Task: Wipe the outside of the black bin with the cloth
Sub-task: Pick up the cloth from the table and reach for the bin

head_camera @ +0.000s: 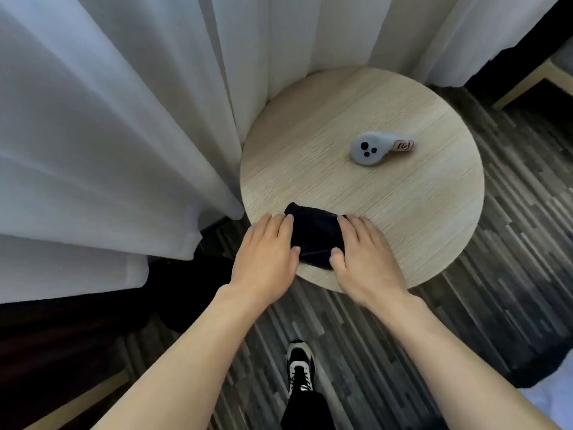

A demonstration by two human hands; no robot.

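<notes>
A dark, folded cloth (313, 234) lies on the near edge of a round light-wood table (403, 212). My left hand (266, 252) rests on the cloth's left side and my right hand (366, 256) on its right side. On both hands the fingers lie over the edges and the thumbs press on the near part. A black shape (186, 283) stands on the floor left of the table, below the curtain and partly behind my left forearm. Whether it is the bin I cannot tell.
A grey controller (369, 148) with a pink tag lies on the far right of the table. White curtains (108, 135) hang at the left and behind. The floor is dark and striped, and my shoe (299, 367) stands on it below the table.
</notes>
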